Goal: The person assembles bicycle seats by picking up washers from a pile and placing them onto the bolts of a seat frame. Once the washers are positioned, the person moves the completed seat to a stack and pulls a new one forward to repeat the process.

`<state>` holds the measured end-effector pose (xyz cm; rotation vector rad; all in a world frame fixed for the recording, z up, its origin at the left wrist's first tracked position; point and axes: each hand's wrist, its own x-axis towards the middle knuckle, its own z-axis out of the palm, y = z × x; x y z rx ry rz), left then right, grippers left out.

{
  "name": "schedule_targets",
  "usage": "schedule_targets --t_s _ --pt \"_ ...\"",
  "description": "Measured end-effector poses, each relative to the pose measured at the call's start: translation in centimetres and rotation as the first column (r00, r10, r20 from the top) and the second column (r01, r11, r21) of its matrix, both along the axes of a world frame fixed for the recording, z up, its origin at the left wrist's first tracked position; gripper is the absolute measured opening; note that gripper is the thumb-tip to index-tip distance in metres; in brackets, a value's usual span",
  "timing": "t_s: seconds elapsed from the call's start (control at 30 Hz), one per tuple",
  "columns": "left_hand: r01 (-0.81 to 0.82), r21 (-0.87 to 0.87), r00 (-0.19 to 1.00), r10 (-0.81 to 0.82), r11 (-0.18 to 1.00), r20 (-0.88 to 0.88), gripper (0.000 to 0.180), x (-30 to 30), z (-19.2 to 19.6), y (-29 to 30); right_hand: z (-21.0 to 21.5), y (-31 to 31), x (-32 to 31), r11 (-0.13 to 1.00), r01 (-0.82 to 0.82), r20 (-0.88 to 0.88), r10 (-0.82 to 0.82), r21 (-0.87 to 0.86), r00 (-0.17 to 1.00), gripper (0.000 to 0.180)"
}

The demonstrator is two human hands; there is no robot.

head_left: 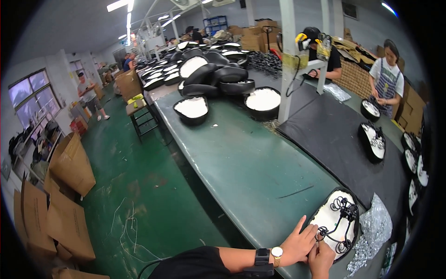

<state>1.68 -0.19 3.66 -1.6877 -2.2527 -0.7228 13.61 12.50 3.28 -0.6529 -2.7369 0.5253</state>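
Green tabletop: stretches beneath the work.
Seat: black-rimmed, white underside up, at the table's near right.
Spring frame: black coiled wire, lying on the white.
Left hand: slanting in, fingertips at the near-left coil (one finger lifted apart).
Right hand: fingers curled beside them; whether either hand pinches wire, I cannot tell.

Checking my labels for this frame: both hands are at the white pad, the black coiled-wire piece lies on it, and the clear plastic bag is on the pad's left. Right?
One error: the clear plastic bag is on the white pad's right, per the head view. Left hand, right hand and black coiled-wire piece are as stated.
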Motion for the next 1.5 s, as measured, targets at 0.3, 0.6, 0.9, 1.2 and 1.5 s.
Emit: schedule_targets --t_s 0.3,0.6,0.9,1.2,1.5 --pt "0.032 -0.154 0.997 -0.021 0.988 0.071 0.079 0.1 0.5 -0.1 0.1 1.0 0.5 0.991 0.003 0.106 0.012 -0.133 0.994 0.038" --pt "0.011 -0.099 0.999 -0.006 0.995 0.051 0.091 0.8 -1.2 0.2 0.4 2.1 0.2 0.98 -0.122 0.218 0.155 -0.16 0.963 0.048" --pt "-0.041 -0.303 0.994 0.008 0.952 -0.108 0.079 0.2 1.8 -0.3 1.0 0.9 -0.4 0.984 -0.036 0.325 0.093 -0.176 0.941 0.057" --pt "0.036 -0.227 0.999 -0.039 0.973 -0.01 0.065 -0.3 2.7 -0.7 1.1 -1.3 -0.4 0.951 -0.04 -0.133 0.085 0.305 0.987 0.022" --pt "0.002 -0.141 0.998 -0.01 0.99 -0.06 0.08 -0.7 2.4 -1.2 2.1 -1.6 -0.7 0.996 0.032 -0.105 -0.04 -0.08 0.994 0.02"
